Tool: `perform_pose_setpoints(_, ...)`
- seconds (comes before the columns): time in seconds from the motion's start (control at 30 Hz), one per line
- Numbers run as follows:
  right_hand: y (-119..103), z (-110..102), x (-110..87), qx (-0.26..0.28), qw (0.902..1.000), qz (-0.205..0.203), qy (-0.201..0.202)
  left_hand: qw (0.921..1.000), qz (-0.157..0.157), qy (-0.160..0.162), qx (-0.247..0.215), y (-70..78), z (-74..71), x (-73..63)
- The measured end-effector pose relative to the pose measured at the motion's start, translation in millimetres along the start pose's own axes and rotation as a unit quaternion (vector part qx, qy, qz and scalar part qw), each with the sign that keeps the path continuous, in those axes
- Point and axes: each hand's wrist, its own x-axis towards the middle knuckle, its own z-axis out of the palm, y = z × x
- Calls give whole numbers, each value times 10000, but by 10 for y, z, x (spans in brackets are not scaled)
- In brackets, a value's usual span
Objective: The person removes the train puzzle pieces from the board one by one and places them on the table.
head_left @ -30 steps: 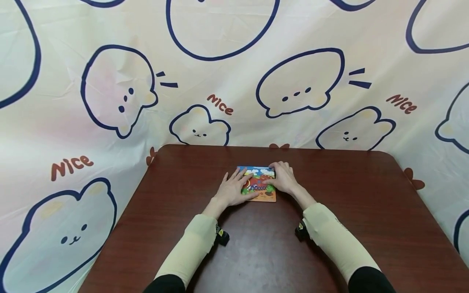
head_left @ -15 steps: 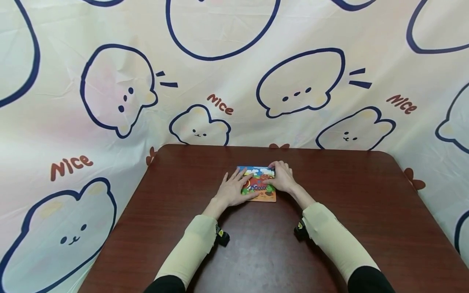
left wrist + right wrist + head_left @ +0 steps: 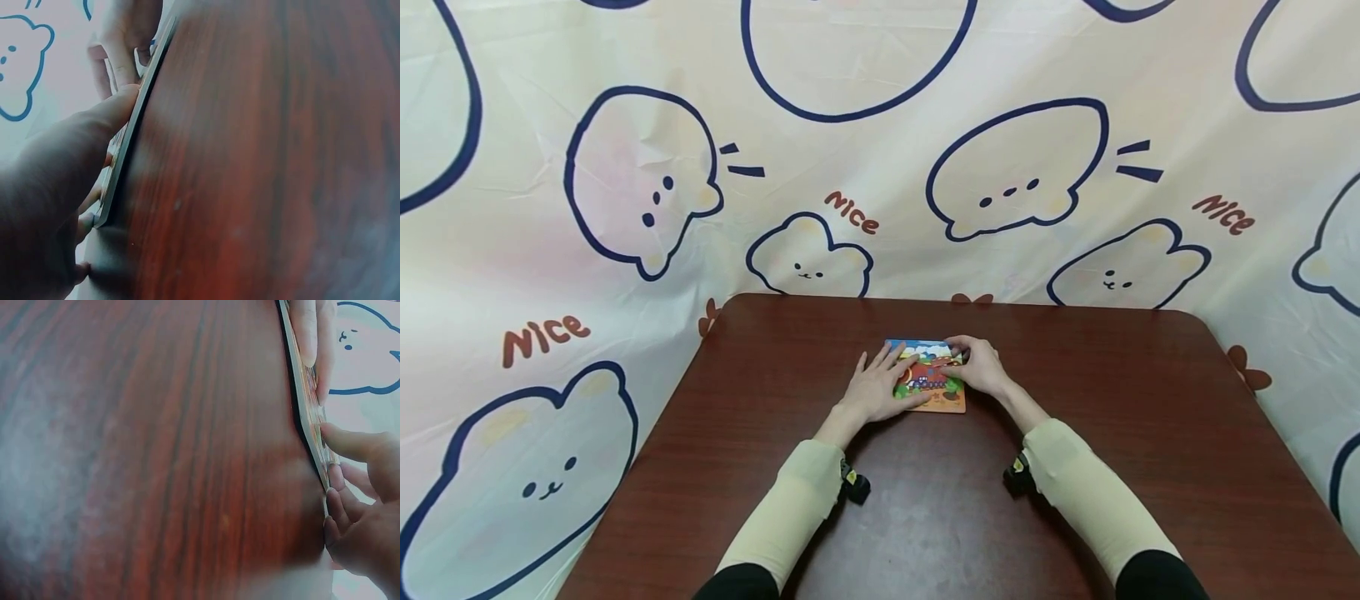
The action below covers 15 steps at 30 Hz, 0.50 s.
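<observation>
A small, flat picture puzzle board [image 3: 936,403] lies on the table, printed with blue sky, a red train-like shape, green bushes and an orange strip. My left hand [image 3: 874,390] rests across its left side with fingers spread and thumb along the lower part. In the left wrist view, the left thumb [image 3: 112,115] lies on the board's near edge. My right hand [image 3: 983,367] is at the upper right corner, fingers bent and thumb on the printed face. The right wrist view shows the right thumb [image 3: 350,442] on the face and other fingers curled at the edge. Its fingertips are partly hidden.
The brown wooden table [image 3: 775,375] surrounds the board on every side. Behind it hangs a pale cloth [image 3: 895,167] with blue-outlined cartoon shapes. Each wrist wears a small black camera, such as the left one [image 3: 855,485].
My right index finger has shifted slightly left along the board's top edge, and the right hand's fingers are bent differently. The left hand and the board stay in place.
</observation>
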Motion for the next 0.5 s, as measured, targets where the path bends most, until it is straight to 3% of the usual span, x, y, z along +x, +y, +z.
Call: perform_pose_setpoints(0.5,45,-4,18,-109,9996,-195,-198,10000,16,-19,14,4,7,-4)
